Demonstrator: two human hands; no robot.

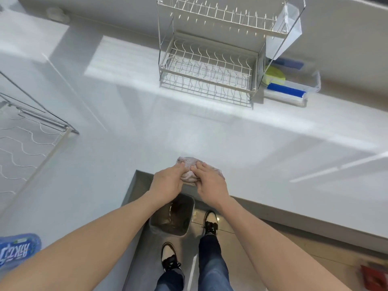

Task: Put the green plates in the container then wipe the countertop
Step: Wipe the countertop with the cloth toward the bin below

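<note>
A bunched pinkish-grey cloth (190, 162) lies at the front edge of the white countertop (210, 133). My left hand (168, 180) and my right hand (210, 182) both press and grip it, side by side. Green plates (273, 75) lie inside a clear plastic container (315, 85) with blue clips at the back right, beside the dish rack.
A two-tier wire dish rack (207, 68) stands at the back centre. Another wire rack (27, 139) sits at the left. A grey bin (174, 215) holding liquid stands on the floor below the counter edge. A blue bottle (16, 248) lies at the lower left.
</note>
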